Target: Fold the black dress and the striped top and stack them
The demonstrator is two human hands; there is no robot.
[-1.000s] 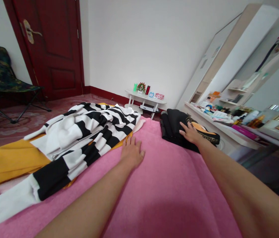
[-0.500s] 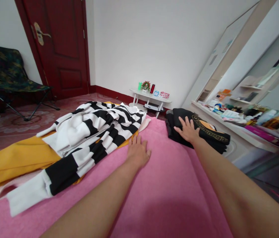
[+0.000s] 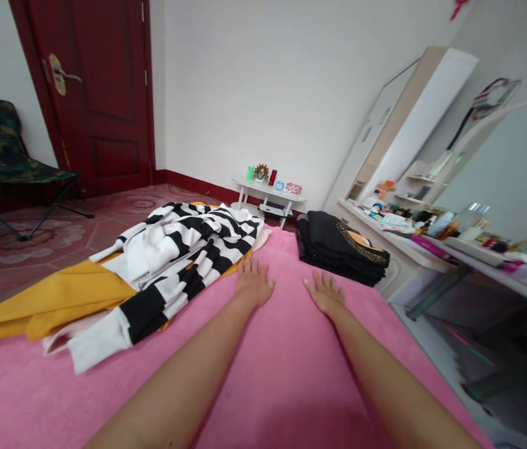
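**Resting both palms flat on the pink blanket**

Leaning forward over the bed, the person has both bare arms stretched out, and both hands lie flat on the pink blanket (image 3: 291, 374) with nothing in them. The left hand (image 3: 252, 284) is spread open, palm down, fingers loose and pointing away, its fingertips just beside the edge of the black-and-white striped garment (image 3: 188, 249). The right hand (image 3: 323, 293) is likewise open and released, palm on the blanket, near the folded black garment (image 3: 338, 246) but not touching it; a strip of pink shows between the fingers and the dark cloth.

The striped garment lies rumpled and unfolded on the left half of the bed, one sleeve trailing toward the near edge. It rests on top of a yellow cloth (image 3: 57, 299), which spreads out from under it to the left. The folded black garment sits as a neat stack at the far right corner of the blanket, a gold-lettered band showing on its top.

Beyond the bed stands a small white side table (image 3: 270, 193) with a few small items on it, against the white wall. A dark red door (image 3: 99, 93) is at the left, with a folding chair (image 3: 1, 156) beside it. Along the right runs a white dresser (image 3: 413, 240) crowded with bottles and boxes below a mirror.
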